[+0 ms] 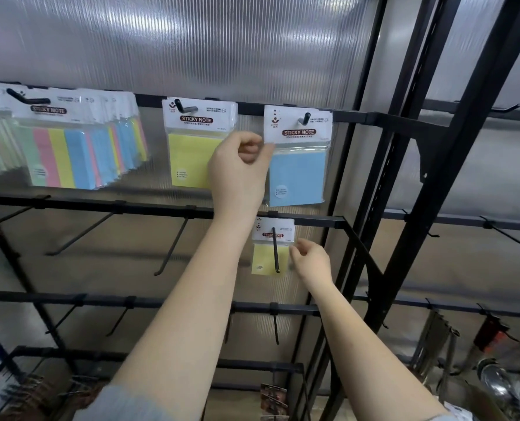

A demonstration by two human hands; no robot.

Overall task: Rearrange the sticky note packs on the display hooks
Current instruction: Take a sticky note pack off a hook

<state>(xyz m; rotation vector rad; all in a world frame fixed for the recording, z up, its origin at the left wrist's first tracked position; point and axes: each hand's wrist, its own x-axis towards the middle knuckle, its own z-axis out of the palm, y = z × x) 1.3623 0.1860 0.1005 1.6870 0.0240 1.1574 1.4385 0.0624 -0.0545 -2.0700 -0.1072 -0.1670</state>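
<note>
The blue pack [298, 165] hangs on the top-rail hook [306, 118], at 1 o'clock from the left hand [240, 165], whose fingers pinch its left edge. Right hand [309, 259] fingers pinch the lower yellow pack [269, 253]. Slide each pack straight along its hook, keeping the hole level.

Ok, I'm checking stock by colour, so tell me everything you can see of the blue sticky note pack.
The blue sticky note pack is a square pale-blue pad in a clear plastic sleeve with a white header card reading STICKY NOTE. It hangs on a black hook on the top rail, rightmost of the row, slightly tilted. The left hand pinches its left edge, just below the header.
</note>
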